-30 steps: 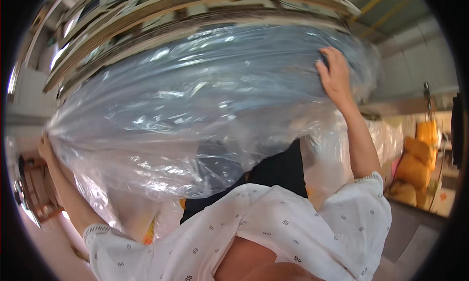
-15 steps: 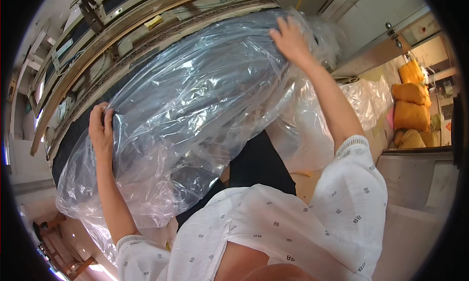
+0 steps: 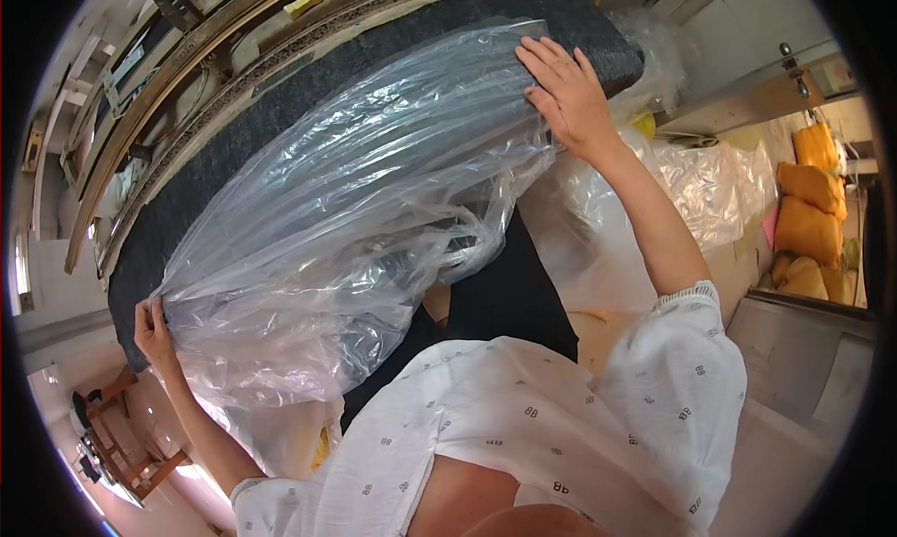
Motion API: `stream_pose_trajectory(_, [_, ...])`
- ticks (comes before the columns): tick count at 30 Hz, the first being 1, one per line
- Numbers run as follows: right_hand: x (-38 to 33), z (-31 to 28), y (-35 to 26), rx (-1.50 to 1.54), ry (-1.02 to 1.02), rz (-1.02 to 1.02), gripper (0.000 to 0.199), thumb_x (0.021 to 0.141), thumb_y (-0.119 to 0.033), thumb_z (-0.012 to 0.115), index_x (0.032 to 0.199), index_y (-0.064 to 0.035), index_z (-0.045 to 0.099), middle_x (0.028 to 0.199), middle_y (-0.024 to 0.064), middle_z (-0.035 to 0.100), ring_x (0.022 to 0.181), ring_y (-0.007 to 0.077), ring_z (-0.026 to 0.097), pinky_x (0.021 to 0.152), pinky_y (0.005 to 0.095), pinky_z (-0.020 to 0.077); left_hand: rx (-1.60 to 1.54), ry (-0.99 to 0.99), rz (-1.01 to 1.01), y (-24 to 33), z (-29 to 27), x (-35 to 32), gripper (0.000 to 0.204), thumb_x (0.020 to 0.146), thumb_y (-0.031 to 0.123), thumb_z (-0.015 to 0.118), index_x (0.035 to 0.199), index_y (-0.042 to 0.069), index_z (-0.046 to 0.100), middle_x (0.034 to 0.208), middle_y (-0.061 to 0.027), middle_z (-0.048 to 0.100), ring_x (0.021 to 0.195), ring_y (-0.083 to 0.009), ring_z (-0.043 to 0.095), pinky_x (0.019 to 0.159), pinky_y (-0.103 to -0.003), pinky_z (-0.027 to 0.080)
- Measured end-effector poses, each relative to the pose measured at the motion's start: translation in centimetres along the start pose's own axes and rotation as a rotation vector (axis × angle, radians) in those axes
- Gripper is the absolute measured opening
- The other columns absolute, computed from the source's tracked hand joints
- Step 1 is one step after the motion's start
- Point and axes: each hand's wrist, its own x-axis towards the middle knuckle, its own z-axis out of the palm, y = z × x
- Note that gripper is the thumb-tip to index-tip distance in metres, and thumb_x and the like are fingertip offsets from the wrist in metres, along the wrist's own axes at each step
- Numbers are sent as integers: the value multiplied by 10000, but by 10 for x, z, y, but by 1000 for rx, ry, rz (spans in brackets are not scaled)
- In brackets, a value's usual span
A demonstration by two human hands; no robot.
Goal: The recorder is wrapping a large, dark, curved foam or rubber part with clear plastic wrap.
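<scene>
A large clear plastic sheet (image 3: 346, 177) lies creased over a dark work surface (image 3: 224, 177) and hangs down over its near edge toward my lap. My left hand (image 3: 155, 333) pinches the sheet's left end, where folds gather toward the fingers. On the right, my right hand (image 3: 570, 96) lies with fingers stretched and spread over the sheet's far right corner, palm down. Taut creases run between the two hands.
Behind the surface runs a long machine with metal rails (image 3: 154, 98) and a small yellow piece (image 3: 302, 5) on it. More clear plastic (image 3: 715, 191) lies at the right, near stacked orange bundles (image 3: 811, 215). A wooden stool (image 3: 140, 444) stands at the lower left.
My left hand has moved down and left, drawing the sheet's end with it. The sheet's far edge has come nearer, baring more dark surface. My right hand has shifted slightly right and nearer.
</scene>
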Motion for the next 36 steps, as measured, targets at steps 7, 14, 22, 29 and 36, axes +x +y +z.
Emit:
stream_pose_trajectory(7, [15, -14, -2, 113, 179, 3, 301, 819, -193, 551, 1097, -76, 563, 1140, 84, 544, 1053, 268, 502, 887, 385, 376, 55, 155, -32, 13, 14, 4, 163, 872, 144, 576, 775, 17, 539, 648, 64, 408, 582, -28, 321, 517, -160, 279])
stream_pose_trajectory(14, [18, -18, -5, -67, 40, -22, 249, 828, -200, 546, 1039, -75, 593, 921, 40, 585, 888, 226, 530, 736, 335, 400, -54, 146, -42, -9, 12, 0, 156, 896, 146, 541, 860, -1, 580, 735, 45, 510, 665, -30, 416, 605, -157, 354])
stream_pose_trajectory(22, [26, -12, -11, -216, 95, 29, 194, 808, -256, 578, 903, -96, 633, 742, 41, 506, 745, 229, 500, 629, 356, 378, -113, 152, -43, -1, 17, 0, 138, 884, 128, 557, 846, -2, 580, 739, 42, 509, 678, -34, 422, 626, -157, 360])
stream_pose_trajectory(29, [34, -2, 11, -183, 239, 77, 218, 796, -267, 602, 700, -75, 566, 707, 31, 494, 723, 228, 504, 602, 355, 368, -127, 127, -53, -2, 14, 0, 117, 868, 119, 580, 841, 6, 583, 743, 43, 519, 681, -36, 426, 630, -158, 362])
stream_pose_trajectory(36, [29, 9, 36, 126, 47, 487, 283, 720, -377, 653, 764, -105, 589, 708, 27, 520, 749, 232, 530, 661, 394, 380, -224, 268, -97, -9, -39, -22, 129, 888, 115, 544, 899, -7, 586, 832, 13, 541, 781, -69, 468, 740, -188, 385])
